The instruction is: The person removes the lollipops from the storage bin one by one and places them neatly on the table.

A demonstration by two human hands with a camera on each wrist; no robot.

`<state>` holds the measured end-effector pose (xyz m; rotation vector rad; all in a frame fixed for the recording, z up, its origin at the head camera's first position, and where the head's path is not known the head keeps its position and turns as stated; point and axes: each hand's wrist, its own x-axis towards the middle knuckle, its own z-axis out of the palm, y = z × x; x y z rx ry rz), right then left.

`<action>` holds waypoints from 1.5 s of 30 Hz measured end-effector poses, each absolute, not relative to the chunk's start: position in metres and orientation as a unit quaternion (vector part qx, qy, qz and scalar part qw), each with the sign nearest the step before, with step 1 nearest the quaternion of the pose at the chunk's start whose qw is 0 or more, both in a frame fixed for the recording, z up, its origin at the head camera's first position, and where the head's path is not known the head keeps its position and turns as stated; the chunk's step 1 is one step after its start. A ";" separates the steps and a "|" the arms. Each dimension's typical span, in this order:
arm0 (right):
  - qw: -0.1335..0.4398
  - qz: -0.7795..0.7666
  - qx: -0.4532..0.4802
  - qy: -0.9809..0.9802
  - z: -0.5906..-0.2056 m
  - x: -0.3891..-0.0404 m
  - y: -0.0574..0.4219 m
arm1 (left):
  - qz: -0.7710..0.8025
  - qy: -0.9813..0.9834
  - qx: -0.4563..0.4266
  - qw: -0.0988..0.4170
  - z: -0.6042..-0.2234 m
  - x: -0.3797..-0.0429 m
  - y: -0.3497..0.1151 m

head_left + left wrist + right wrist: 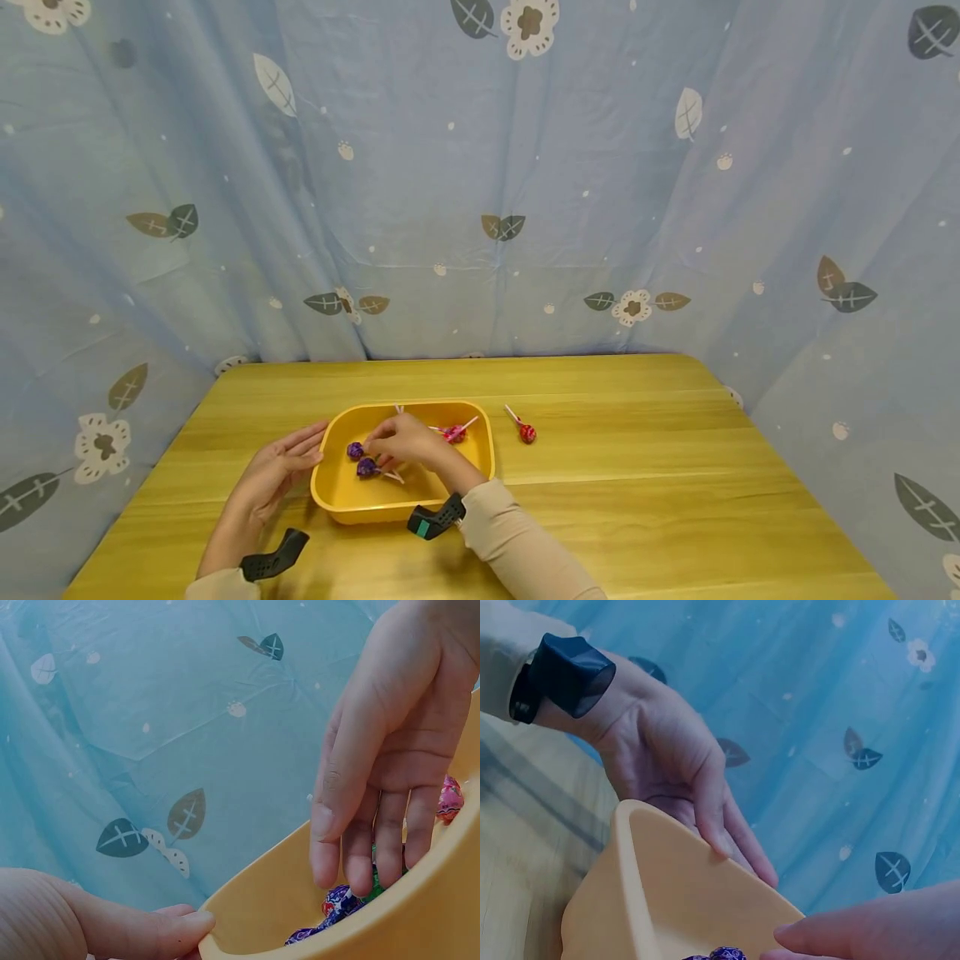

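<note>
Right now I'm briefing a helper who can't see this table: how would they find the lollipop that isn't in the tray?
On the wooden table sits a yellow tray with both hands at it. Just off the tray's far right corner lies one red lollipop on bare wood. It alone is outside the tray; the purple and pink ones lie inside.

Tray sits on the table in front of me, lollipops inside, one stray lollipop just right of it. My left hand rests against its left side, right hand inside.
</note>
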<state>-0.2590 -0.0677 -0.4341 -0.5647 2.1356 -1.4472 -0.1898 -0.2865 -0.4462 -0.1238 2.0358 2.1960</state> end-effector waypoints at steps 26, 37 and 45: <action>0.186 -0.387 -0.247 0.869 -0.443 -0.243 -0.090 | 0.731 0.678 -0.033 0.071 -0.445 -0.188 -0.287; 0.160 -0.338 -0.242 0.895 -0.438 -0.241 -0.103 | 0.729 0.680 -0.024 0.072 -0.445 -0.187 -0.289; 0.164 -0.341 -0.225 0.898 -0.438 -0.241 -0.103 | 0.735 0.675 -0.025 0.064 -0.446 -0.187 -0.289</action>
